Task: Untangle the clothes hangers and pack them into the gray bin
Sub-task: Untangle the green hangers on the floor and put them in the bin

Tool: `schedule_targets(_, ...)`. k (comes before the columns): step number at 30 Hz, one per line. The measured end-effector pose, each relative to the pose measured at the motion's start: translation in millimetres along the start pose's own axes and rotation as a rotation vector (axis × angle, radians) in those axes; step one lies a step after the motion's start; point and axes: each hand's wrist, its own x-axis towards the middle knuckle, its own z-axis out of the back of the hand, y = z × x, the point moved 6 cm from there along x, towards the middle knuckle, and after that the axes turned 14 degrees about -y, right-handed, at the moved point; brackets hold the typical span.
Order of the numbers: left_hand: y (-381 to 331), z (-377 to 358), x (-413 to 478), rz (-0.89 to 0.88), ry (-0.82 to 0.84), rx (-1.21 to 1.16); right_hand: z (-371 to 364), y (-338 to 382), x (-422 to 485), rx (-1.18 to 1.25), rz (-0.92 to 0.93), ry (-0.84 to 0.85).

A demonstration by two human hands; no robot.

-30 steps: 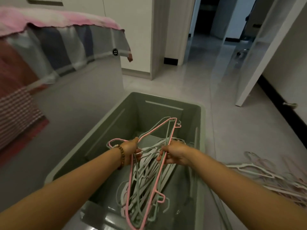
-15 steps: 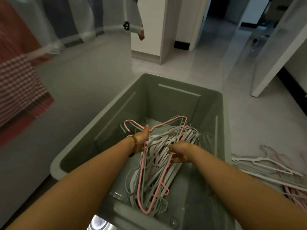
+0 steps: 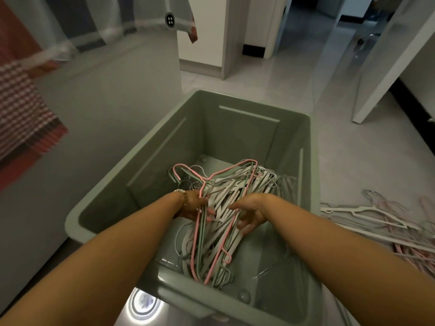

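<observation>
The gray bin (image 3: 249, 100) stands on the floor straight in front of me. A stack of white, green and pink hangers (image 3: 223, 222) lies along its bottom, with a pink hanger (image 3: 227, 171) uppermost. My left hand (image 3: 193, 206), with a bead bracelet on the wrist, is at the necks of the stack, and its fingers curl round the pink and green wires. My right hand (image 3: 251, 212) has its fingers spread loosely against the right side of the stack and grips nothing. More tangled hangers (image 3: 376, 216) lie on the floor to the right of the bin.
A bed side with checked and striped cloth (image 3: 21, 118) runs along the left. A white cabinet (image 3: 202, 43) stands beyond the bin, and an open door (image 3: 388, 67) is at the right. A shiny surface with a light reflection (image 3: 143, 304) sits under the bin's near edge.
Both hands have lowered the hanger bundle from above the bin down onto its bottom. My right hand has let go and spread its fingers. My head has tilted downward.
</observation>
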Motion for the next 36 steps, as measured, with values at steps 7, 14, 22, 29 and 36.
schedule_targets(7,-11,0,-2,-0.059,0.057,-0.169,-6,-6,4,0.327,-0.032,-0.114)
schedule_targets(14,-28,14,16,-0.179,-0.095,-0.182,-11,6,-5,0.441,0.038,-0.053)
schedule_targets(22,20,27,30,0.019,-0.141,0.402,-11,-5,-4,0.082,0.051,-0.06)
schedule_targets(29,-46,7,1,-0.377,-0.358,0.292,18,25,-26,0.385,0.278,-0.097)
schedule_targets(36,-129,-33,-73,-0.727,-0.425,0.084,133,16,-99,0.551,0.597,-0.046)
